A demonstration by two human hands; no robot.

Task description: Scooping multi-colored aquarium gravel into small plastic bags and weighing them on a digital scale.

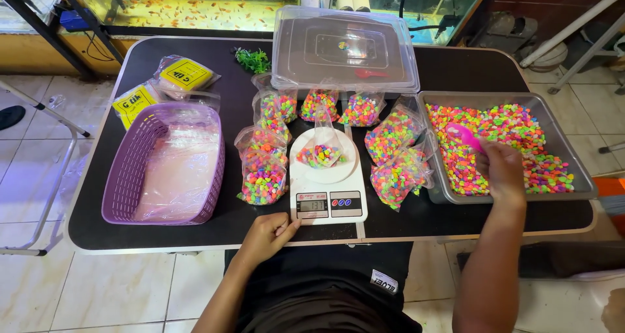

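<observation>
While the left hand point(267, 234) rests loosely curled and empty at the bench point(97, 196) edge beside the scale point(327, 199), bracing it, the right hand point(502, 170) grips a pink scoop point(463, 136) dipped into the gravel tray point(573, 151), the open bag point(322, 152) on the scale to its left.

We see the kitchen scale point(329, 193) at the bench's point(456, 219) near edge, at six o'clock, with an open bag of gravel point(320, 152) on its platform. At nine o'clock sits the basket point(166, 164), plastic sheets lying in it, and two flat packets point(159, 85) lie behind it at ten. Filled gravel bags point(263, 167) stand left, right and behind the scale. The lidded storage box point(345, 46) lies at twelve, a plastic plant point(252, 59) to its left. The gravel tray point(560, 138) lies at three o'clock, with the right hand point(501, 170) and scoop point(463, 136) over it. The left hand point(267, 235) rests at the scale's near-left corner.
</observation>
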